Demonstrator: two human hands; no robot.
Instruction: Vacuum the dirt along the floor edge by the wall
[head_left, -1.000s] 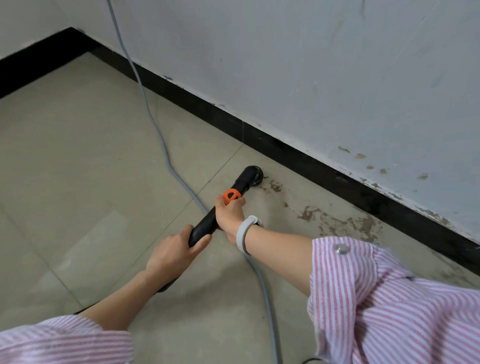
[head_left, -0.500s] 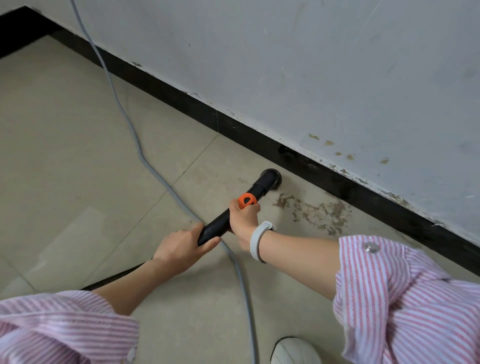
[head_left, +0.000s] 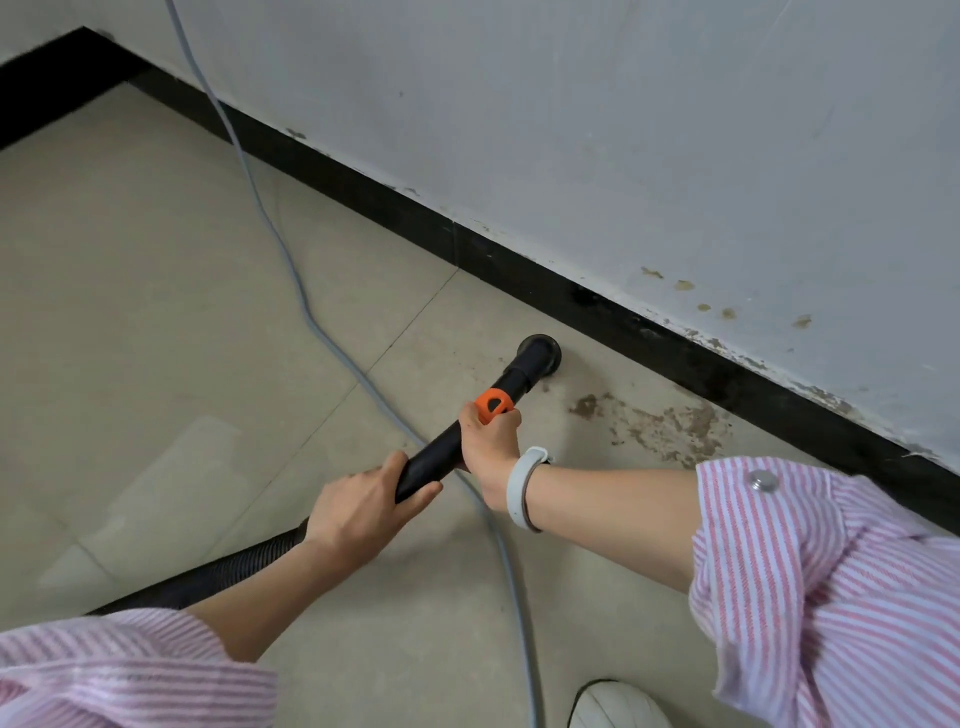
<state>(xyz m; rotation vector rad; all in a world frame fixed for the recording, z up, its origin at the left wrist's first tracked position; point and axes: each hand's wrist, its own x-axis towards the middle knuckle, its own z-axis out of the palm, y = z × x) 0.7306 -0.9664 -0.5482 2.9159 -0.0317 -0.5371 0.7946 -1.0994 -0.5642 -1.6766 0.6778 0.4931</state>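
Note:
A black vacuum wand (head_left: 435, 457) with an orange collar (head_left: 494, 404) slants across the beige tile floor toward the wall. Its round nozzle (head_left: 539, 354) sits on the floor just short of the black skirting (head_left: 675, 358). My left hand (head_left: 363, 504) grips the lower end of the wand where the ribbed hose (head_left: 208, 577) joins. My right hand (head_left: 491, 441) grips the wand just below the orange collar. A patch of brown dirt (head_left: 660, 423) lies on the tile to the right of the nozzle, along the skirting.
A grey cable (head_left: 291, 270) runs down from the wall, passes under the wand and trails to the bottom edge. A white shoe (head_left: 613, 706) shows at the bottom. The grey wall (head_left: 623, 156) carries brown specks above the skirting. Pink striped sleeves cover both arms.
The nozzle has slid right along the floor edge, closer to the skirting and to the dirt patch. Both hands keep their grip on the wand. The hose has come into view.

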